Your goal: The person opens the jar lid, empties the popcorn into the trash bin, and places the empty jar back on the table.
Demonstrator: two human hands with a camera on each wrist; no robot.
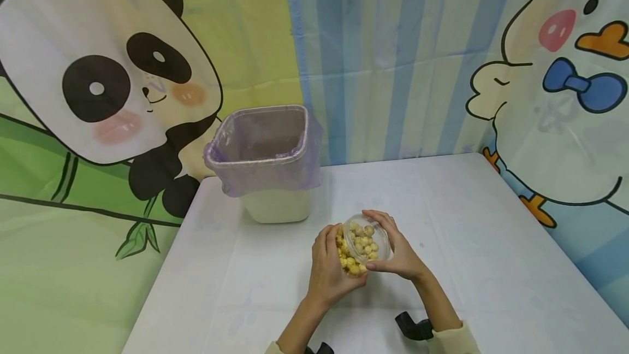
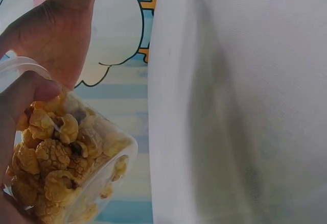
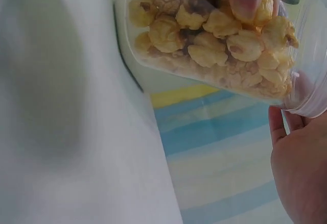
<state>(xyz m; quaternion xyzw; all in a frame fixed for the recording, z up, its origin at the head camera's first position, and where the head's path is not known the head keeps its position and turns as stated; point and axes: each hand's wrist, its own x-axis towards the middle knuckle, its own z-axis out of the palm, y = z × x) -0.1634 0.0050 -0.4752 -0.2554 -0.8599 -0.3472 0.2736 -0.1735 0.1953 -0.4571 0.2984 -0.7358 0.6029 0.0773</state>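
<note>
A clear plastic jar of yellow popcorn is tilted above the white table, its round top toward the right. My left hand grips the jar's body from the left side. In the left wrist view, the left thumb lies across the jar near its top end. My right hand holds the jar's clear lid, fingers over the far side and thumb at the near side. The right wrist view shows this lid at the right, with popcorn packed against the jar wall.
A white bin with a purple liner bag stands at the table's back left. Black curved pieces sit at both wrists. Cartoon-printed curtains hang behind and beside the white table.
</note>
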